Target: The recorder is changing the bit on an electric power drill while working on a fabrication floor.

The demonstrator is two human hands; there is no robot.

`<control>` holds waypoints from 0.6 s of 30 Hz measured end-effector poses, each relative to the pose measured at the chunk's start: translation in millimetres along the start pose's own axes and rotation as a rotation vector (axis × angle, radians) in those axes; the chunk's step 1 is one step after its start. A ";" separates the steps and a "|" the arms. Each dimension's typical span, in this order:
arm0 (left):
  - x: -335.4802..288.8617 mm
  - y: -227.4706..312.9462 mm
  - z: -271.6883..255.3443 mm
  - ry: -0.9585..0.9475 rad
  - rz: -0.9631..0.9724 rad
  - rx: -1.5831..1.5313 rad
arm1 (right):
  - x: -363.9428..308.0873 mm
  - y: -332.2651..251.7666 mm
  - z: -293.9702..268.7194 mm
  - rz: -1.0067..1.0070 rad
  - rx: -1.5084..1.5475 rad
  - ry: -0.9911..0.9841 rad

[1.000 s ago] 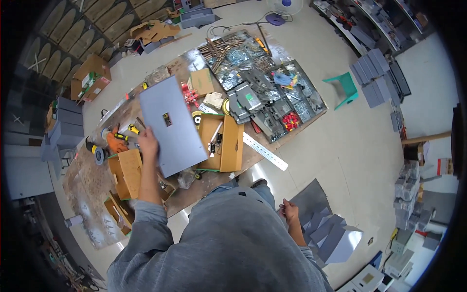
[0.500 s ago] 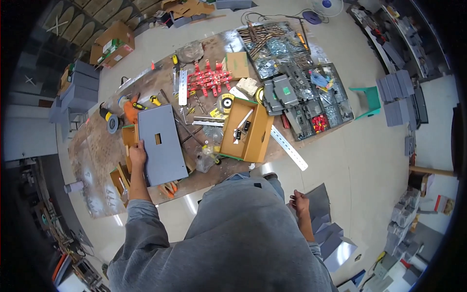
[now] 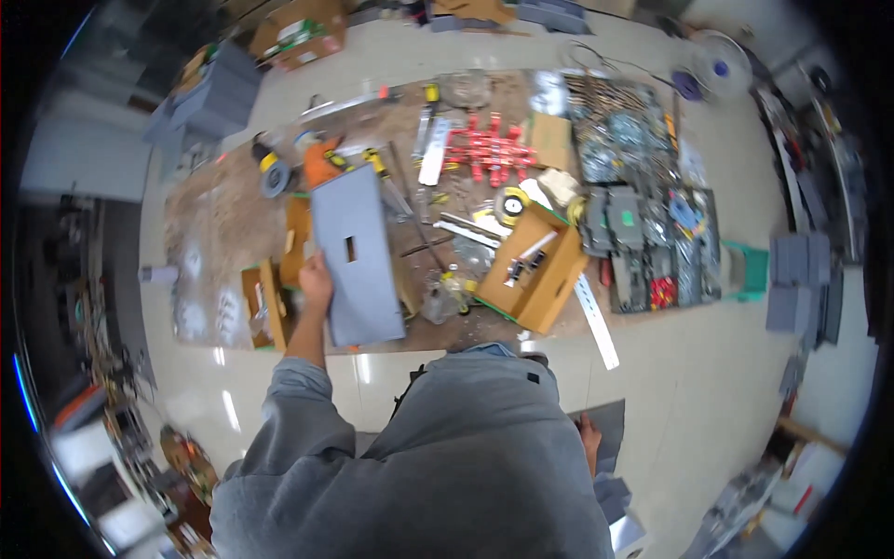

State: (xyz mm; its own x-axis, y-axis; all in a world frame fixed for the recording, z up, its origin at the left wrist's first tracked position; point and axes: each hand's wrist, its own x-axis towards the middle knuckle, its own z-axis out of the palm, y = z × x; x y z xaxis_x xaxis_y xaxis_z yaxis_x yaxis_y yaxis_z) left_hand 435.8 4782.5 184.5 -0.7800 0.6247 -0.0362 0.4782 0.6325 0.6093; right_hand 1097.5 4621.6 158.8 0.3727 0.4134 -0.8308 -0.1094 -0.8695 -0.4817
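Observation:
My left hand [image 3: 317,282] is closed on the left edge of a grey metal panel [image 3: 365,265] with a small rectangular cutout. The panel is at the near side of the workbench [image 3: 219,224], over part of a brown open box. My right hand [image 3: 589,436] hangs low at my right side, partly hidden by my body and blurred, so its fingers do not read clearly. Beneath it, a dark grey sheet [image 3: 610,424] lies on the floor. Right of the panel stands an open brown box [image 3: 549,293] with small black parts and a white strip inside.
Red clamp-like parts [image 3: 494,149] lie mid-bench, near a yellow-and-black tape roll [image 3: 511,205]. Dark bins [image 3: 610,224] of hardware fill the right end. A perforated white strip [image 3: 598,326] juts past the front edge. A green stool [image 3: 748,270] stands beyond the bench's right end.
The view has turned and shifted, so the bench sits straighter and farther right. My left hand keeps its grip on the panel. My right hand now shows lower, more behind my body.

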 end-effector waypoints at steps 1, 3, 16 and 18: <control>-7.6 -0.7 1.0 0.019 0.021 -0.016 | -3.4 -0.9 -2.1 -0.052 -0.085 -0.059; -22.1 14.1 4.8 0.051 0.050 -0.017 | 33.0 39.1 -2.3 -0.068 -0.251 -0.079; 2.9 -101.1 -30.3 0.335 -0.222 -0.023 | 25.9 -75.3 24.7 0.025 -0.013 0.016; 8.2 -104.9 -33.6 0.270 -0.246 0.099 | 24.3 -79.1 27.6 0.027 0.001 0.001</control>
State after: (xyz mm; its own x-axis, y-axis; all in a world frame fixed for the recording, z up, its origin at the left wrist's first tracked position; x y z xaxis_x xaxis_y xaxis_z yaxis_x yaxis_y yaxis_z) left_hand 365.7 4705.9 146.9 -0.9486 0.3132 0.0464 0.2894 0.7982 0.5284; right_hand 1089.8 4707.9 169.0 0.3707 0.3892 -0.8433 -0.1207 -0.8801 -0.4592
